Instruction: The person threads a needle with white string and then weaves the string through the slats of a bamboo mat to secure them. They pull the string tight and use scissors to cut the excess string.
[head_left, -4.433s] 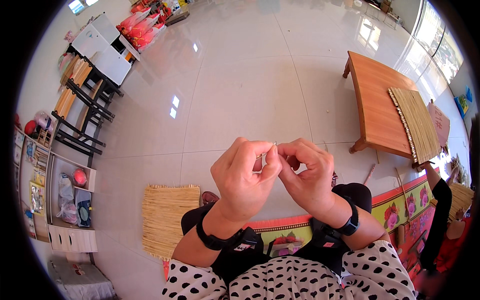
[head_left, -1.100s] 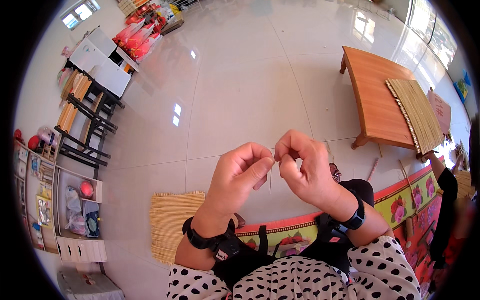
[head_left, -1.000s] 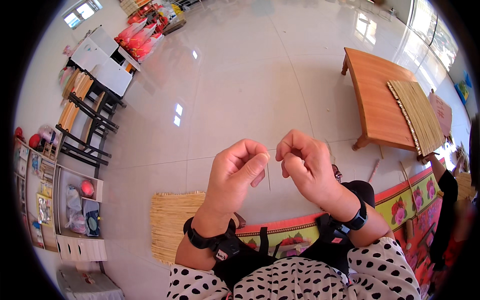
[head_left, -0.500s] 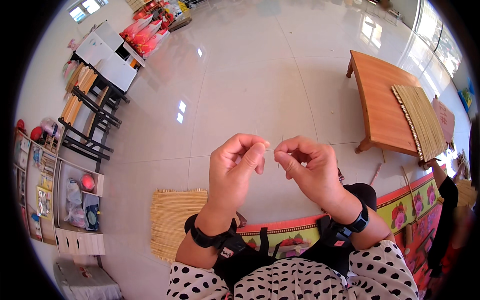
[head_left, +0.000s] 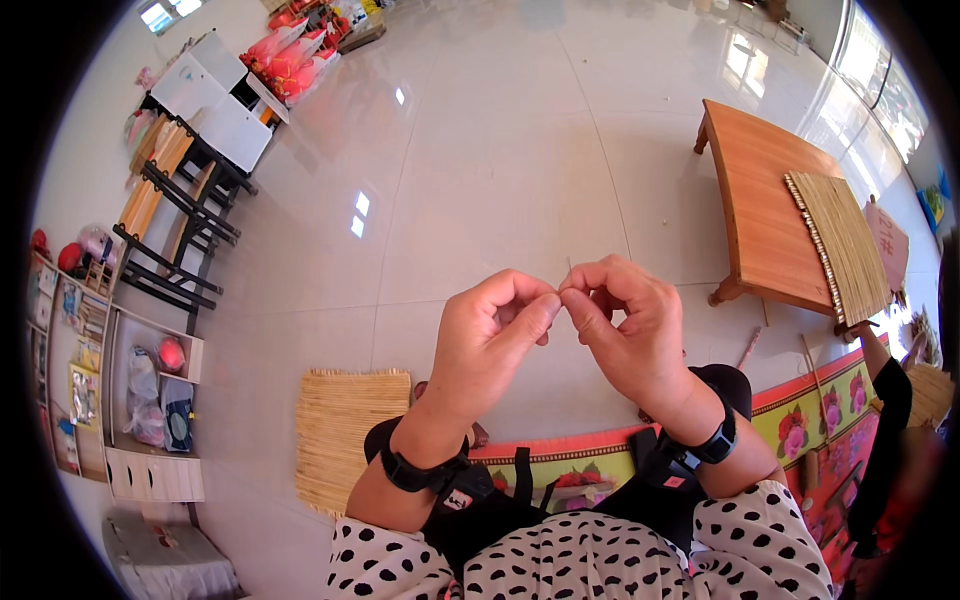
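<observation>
My left hand [head_left: 490,345] and my right hand [head_left: 635,335] are raised in front of me, both pinched, their fingertips meeting or nearly so. A very thin, needle-like piece [head_left: 569,264] sticks up from my right thumb and forefinger. Whatever is between my left fingertips is too small to make out. Both wrists wear black straps.
At the right, a low wooden table [head_left: 760,230] carries a straw mat [head_left: 838,245]; a co-worker's arm [head_left: 880,370] is below it. Another straw mat [head_left: 350,435] lies at lower left. A floral mat [head_left: 845,400] runs beside me. Benches [head_left: 165,200] and shelves [head_left: 150,460] line the left wall.
Since half a second ago my left hand has moved right and my right hand slightly up and right, bringing the pinched fingertips together. A second ago they were apart.
</observation>
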